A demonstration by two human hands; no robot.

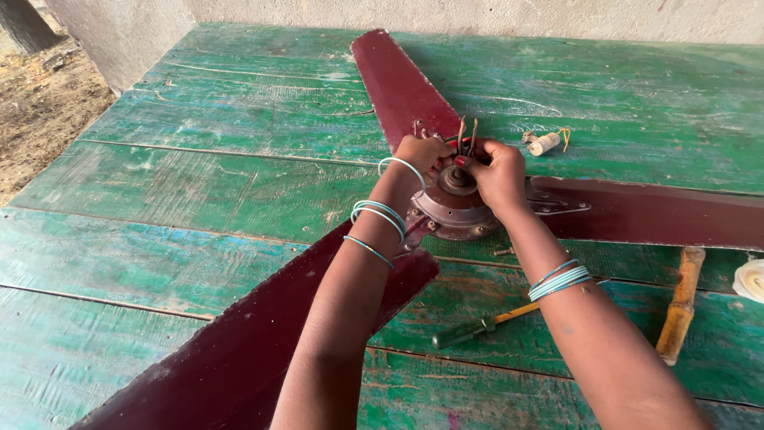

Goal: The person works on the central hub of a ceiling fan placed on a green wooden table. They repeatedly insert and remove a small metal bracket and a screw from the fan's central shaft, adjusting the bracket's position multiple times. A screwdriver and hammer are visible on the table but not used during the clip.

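A dark maroon ceiling fan lies on a worn green wooden platform [199,191], its round metal motor hub [454,211] in the middle with three blades [398,84] spreading out. My left hand [422,151] rests on the hub's far left edge, fingers curled. My right hand [495,171] pinches a bundle of wires [468,135] that stick up from the hub's centre. Both wrists carry thin blue bangles.
A screwdriver [477,325] with a dark handle lies near my right forearm. A wooden handle [681,302] lies at the right. A small white capacitor [545,143] sits beyond the hub. Bare ground and a wall corner are at the far left.
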